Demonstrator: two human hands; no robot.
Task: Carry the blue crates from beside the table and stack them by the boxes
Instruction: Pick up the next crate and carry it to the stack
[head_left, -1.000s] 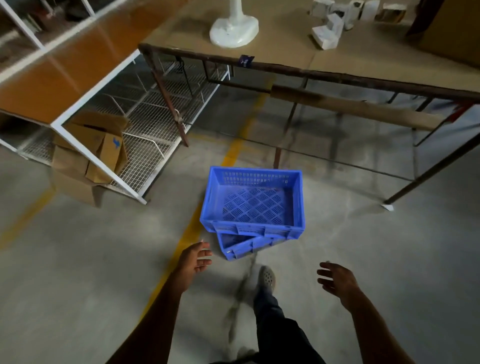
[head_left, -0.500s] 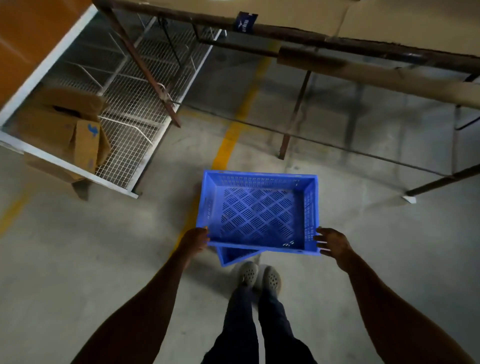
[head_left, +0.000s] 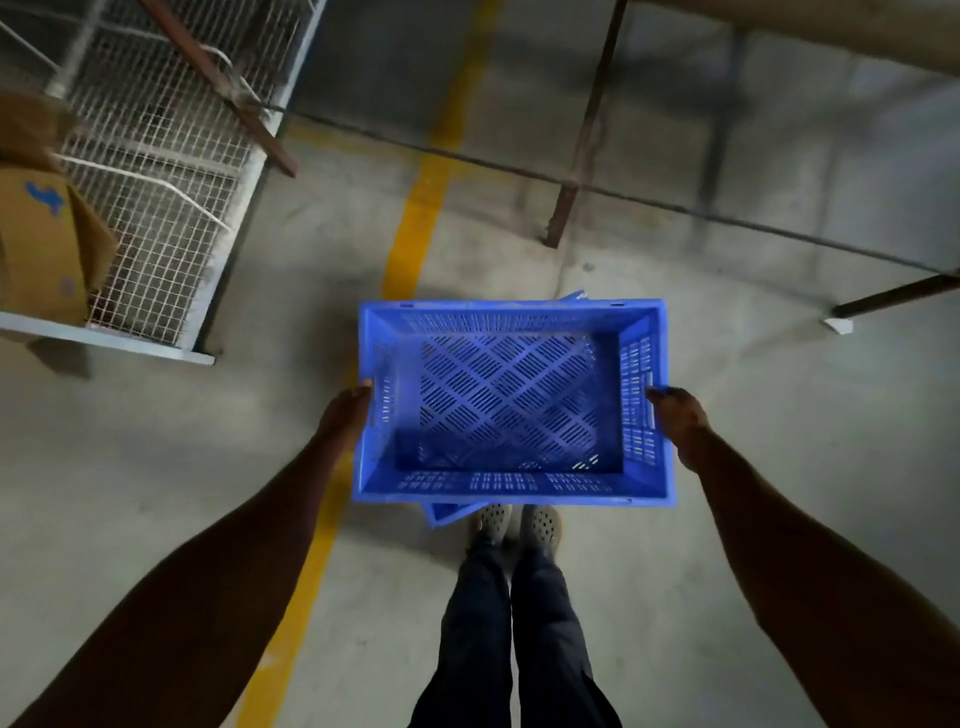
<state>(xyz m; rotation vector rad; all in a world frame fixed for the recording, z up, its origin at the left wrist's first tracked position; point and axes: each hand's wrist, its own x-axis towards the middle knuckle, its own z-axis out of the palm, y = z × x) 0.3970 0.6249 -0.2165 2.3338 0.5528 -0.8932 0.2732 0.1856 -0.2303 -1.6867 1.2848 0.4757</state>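
With top crate (head_left: 511, 400) gripped at both short ends, left hand (head_left: 345, 415) at 9 o'clock, right hand (head_left: 675, 421) at 3, we straddle yellow line by table. Risk: skewed lower crate (head_left: 447, 513) snags, lifts, then drops on feet.

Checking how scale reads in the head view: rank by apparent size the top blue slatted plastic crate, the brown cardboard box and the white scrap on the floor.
1. Top blue slatted plastic crate, nearer the camera, so partly inflated.
2. Brown cardboard box, cut off by the frame.
3. White scrap.
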